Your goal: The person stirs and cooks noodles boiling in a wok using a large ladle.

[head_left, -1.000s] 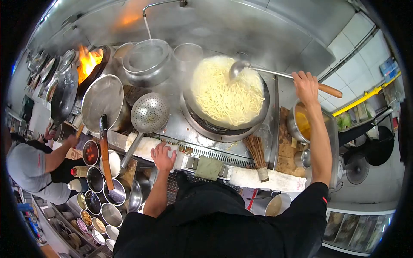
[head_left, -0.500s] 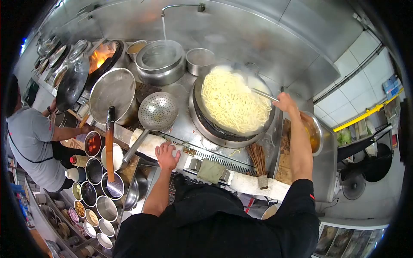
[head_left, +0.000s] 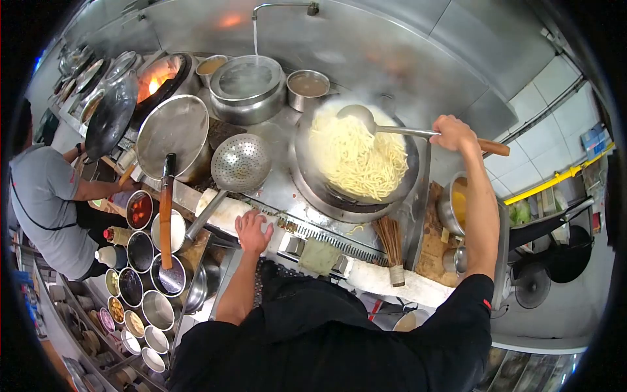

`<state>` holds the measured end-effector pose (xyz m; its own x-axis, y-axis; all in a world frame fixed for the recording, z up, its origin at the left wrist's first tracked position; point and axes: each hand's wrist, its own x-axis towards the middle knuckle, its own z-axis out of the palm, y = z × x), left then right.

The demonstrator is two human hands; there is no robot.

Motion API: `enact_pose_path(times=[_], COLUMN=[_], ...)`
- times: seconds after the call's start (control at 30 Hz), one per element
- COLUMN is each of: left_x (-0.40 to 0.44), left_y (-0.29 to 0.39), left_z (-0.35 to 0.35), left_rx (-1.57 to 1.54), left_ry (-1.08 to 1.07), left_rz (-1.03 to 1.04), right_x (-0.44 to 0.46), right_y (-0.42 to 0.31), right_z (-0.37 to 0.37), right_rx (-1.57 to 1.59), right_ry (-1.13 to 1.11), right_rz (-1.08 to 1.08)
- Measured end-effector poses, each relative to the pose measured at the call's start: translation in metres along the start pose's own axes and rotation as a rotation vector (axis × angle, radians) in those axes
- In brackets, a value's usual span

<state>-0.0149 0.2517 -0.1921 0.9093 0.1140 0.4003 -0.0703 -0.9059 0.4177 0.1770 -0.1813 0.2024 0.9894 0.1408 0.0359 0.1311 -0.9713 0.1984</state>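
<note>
My right hand (head_left: 452,134) is closed around the handle of a long steel ladle (head_left: 405,130) with a wooden end. The ladle's bowl is tipped over the far side of a heap of pale thick noodles (head_left: 359,163), which fills a steaming wok (head_left: 413,171) on the burner. My left hand (head_left: 253,231) rests with fingers spread on the white cloth (head_left: 221,214) along the stove's front edge. Just beyond that hand lies a big perforated strainer (head_left: 241,161), its handle pointing toward me. A bamboo brush (head_left: 390,245) and a folded green cloth (head_left: 320,256) lie at the front edge.
A lidded steel pot (head_left: 247,98) stands under a running tap (head_left: 255,39). Flames rise from another burner (head_left: 154,83) at the left, where a co-worker in a grey shirt (head_left: 49,202) stands. Several seasoning containers (head_left: 158,310) line the left side. A metal bowl (head_left: 450,206) sits at right.
The ladle has come up out of the wok, its bowl now visible above the noodles. My right hand has risen to the right and back. My left hand stays in place.
</note>
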Motion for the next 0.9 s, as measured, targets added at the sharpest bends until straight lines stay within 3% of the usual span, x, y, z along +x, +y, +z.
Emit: enact_pose_path(times=[0.23,0.33,0.4,0.53,0.63,0.7,0.9], left_x=[0.001,0.001,0.000,0.000,0.000,0.001,-0.001], left_y=[0.004,0.002,0.002,0.003,0.003,0.002,0.000], left_z=[-0.004,-0.002,-0.001,-0.003,-0.002,0.000,0.003], left_rx=[-0.006,-0.008,-0.011,-0.003,0.000,0.006,-0.003], left_ry=[-0.007,-0.007,-0.001,0.000,0.009,0.011,-0.004], left_rz=[-0.001,0.001,0.008,0.009,0.005,-0.004,-0.011], right_x=[-0.020,-0.012,0.003,0.032,0.047,0.052,0.046], right_y=[-0.035,-0.024,-0.004,0.014,0.016,0.011,0.007], right_z=[-0.052,-0.048,-0.023,0.034,0.077,0.102,0.140], right_rx=[-0.209,-0.254,-0.266,-0.226,-0.073,0.038,0.223], right_ry=[-0.039,0.121,0.484,0.639,0.517,0.194,-0.084], right_rz=[0.002,0.004,-0.211,-0.233,-0.088,0.139,0.191])
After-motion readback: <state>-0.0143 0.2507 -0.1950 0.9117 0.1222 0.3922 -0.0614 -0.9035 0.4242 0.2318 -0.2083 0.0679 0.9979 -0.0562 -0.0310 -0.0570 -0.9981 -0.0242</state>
